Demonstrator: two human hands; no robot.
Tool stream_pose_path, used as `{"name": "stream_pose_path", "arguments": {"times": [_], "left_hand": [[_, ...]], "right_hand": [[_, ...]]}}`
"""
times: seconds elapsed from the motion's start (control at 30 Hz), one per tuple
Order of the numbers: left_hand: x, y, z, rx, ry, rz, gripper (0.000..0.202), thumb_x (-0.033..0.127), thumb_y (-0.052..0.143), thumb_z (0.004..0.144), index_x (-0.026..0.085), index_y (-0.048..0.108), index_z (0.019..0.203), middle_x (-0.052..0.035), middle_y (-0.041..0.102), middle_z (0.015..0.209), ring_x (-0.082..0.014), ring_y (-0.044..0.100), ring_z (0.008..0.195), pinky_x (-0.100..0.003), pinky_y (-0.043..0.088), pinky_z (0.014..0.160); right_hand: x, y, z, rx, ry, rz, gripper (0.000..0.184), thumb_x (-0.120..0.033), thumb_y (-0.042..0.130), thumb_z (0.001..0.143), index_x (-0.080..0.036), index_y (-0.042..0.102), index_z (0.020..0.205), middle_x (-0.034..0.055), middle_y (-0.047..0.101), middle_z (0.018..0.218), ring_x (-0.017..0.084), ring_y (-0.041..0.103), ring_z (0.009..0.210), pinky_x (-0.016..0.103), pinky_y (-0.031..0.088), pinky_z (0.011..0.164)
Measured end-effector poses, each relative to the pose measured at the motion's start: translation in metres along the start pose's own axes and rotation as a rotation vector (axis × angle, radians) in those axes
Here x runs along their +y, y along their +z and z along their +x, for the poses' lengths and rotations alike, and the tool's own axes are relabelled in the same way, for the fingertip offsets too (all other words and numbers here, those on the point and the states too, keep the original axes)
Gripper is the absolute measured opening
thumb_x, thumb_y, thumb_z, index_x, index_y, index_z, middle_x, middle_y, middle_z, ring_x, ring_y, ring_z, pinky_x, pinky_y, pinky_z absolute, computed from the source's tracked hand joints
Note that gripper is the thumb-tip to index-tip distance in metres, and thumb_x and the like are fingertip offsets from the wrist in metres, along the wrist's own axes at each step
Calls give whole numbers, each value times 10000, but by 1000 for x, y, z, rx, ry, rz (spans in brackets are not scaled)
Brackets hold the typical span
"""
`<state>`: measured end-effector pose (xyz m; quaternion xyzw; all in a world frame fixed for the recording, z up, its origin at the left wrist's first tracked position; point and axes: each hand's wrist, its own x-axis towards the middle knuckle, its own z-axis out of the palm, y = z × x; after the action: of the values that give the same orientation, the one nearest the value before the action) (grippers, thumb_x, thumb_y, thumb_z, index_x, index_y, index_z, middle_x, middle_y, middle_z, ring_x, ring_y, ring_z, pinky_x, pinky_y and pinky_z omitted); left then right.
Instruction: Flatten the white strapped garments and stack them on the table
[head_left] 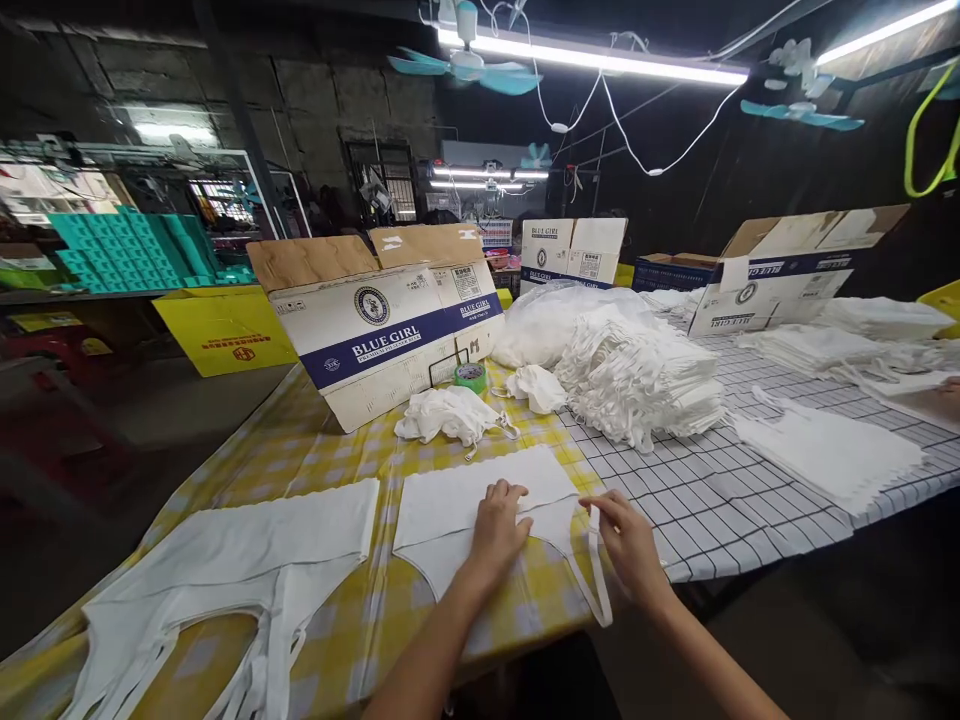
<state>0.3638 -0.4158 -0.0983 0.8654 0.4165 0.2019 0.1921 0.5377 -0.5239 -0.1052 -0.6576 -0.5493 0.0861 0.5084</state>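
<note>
A white camisole (pixel 465 500) lies spread on the yellow checked cloth in front of me, its scalloped edge facing away. On its middle rests my left hand (pixel 499 530), thumb and fingers apart, pressing lightly on the fabric. My right hand (pixel 626 540) pinches a thin white shoulder strap (pixel 598 575) at the camisole's right side; the strap loops down toward the table edge. To the left is a stack of white camisoles (pixel 247 550) with straps hanging toward me. Behind the spread camisole sits a crumpled white garment (pixel 454 412).
A green tape roll (pixel 470 376) stands by an open Blue Girl carton (pixel 390 335). A big pile of white garments (pixel 637 375) and clear plastic (pixel 551 320) fill the back. Flat camisole stacks (pixel 832 445) lie rightward, near another person's hand (pixel 951 388) at the frame's edge.
</note>
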Motion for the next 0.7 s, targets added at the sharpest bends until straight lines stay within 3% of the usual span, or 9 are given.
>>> {"name": "stream_pose_path", "arguments": {"times": [0.23, 0.33, 0.5, 0.7], "left_hand": [[-14, 5, 6, -67, 101, 109, 293, 231, 556, 768, 221, 552, 1061, -38, 537, 1017, -200, 464, 1003, -325, 374, 855], [-13, 5, 11, -79, 145, 133, 238, 240, 550, 789, 220, 565, 1026, -39, 541, 1002, -202, 463, 995, -328, 379, 842], [-9, 8, 19, -99, 202, 152, 126, 242, 504, 827, 205, 605, 894, -52, 545, 963, -210, 459, 989, -348, 387, 840], [-12, 12, 24, -54, 157, 68, 229, 154, 428, 832, 194, 648, 885, -64, 566, 913, -199, 474, 938, -355, 401, 833]], "right_hand": [[8, 28, 9, -62, 159, 182, 314, -395, 471, 814, -135, 646, 840, 78, 649, 778, 195, 556, 686, 278, 421, 616], [10, 35, 16, -116, 135, 160, 266, -354, 481, 803, -136, 633, 805, 51, 619, 697, 173, 526, 636, 266, 395, 585], [9, 46, 31, -186, 35, 154, 190, -262, 484, 758, -146, 634, 741, 48, 622, 746, 176, 547, 701, 278, 404, 662], [12, 54, 41, -241, 25, 132, 213, -141, 427, 666, -146, 631, 730, 8, 613, 672, 154, 530, 650, 253, 388, 624]]}}
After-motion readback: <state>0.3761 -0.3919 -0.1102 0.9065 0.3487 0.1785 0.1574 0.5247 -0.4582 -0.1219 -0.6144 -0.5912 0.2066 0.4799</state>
